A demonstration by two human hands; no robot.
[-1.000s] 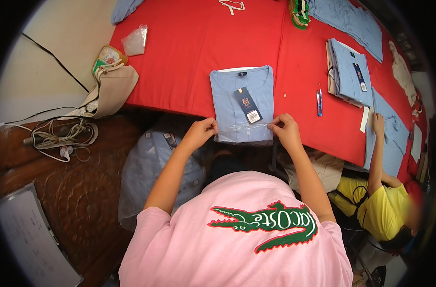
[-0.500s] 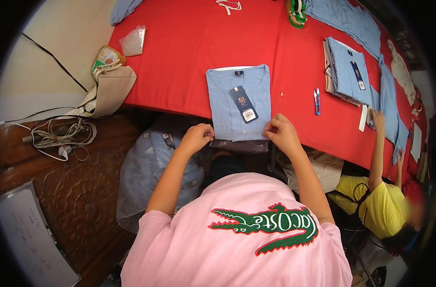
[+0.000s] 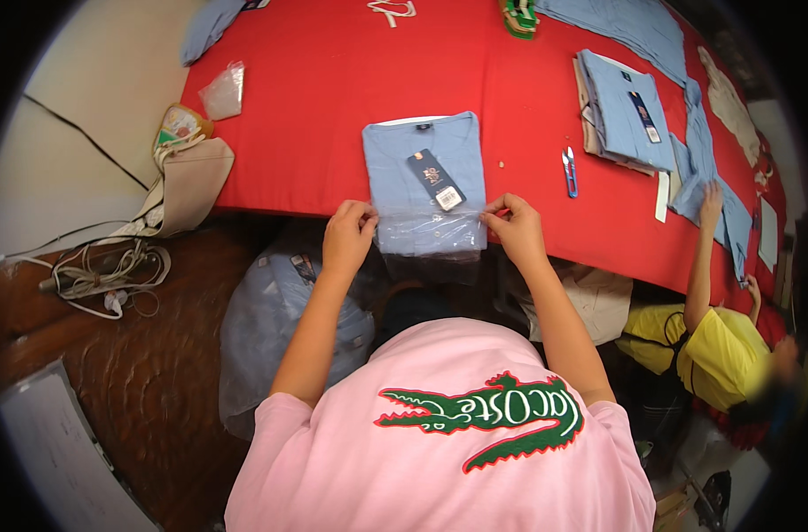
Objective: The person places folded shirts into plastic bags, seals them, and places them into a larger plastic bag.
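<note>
Red cloth covers the long worktop (image 3: 315,97), and near its front edge lies a folded light-blue shirt (image 3: 424,168) with a dark hang tag (image 3: 435,179) on its chest. Compared with a second ago, the clear plastic bag (image 3: 431,241) now reaches higher up the shirt: its mouth sits across the lower part of the garment, just below the tag, where before the hands worked right at the hem. The bag's loose end hangs off the worktop edge below the shirt.

Left hand (image 3: 349,232) sits at the shirt's lower left corner, its grip pinching the bag's edge between thumb and fingertips. Right hand (image 3: 513,226) mirrors it at the shirt's lower right corner, also pinching the film. By the look of it, the sleeve is only started; most of the shirt remains uncovered.

To the right of the shirt lie small blue-handled snips (image 3: 569,171), and further right a stack of folded blue shirts (image 3: 626,115). Beyond that, another person in a yellow top (image 3: 706,350) reaches onto the cloth.
</note>
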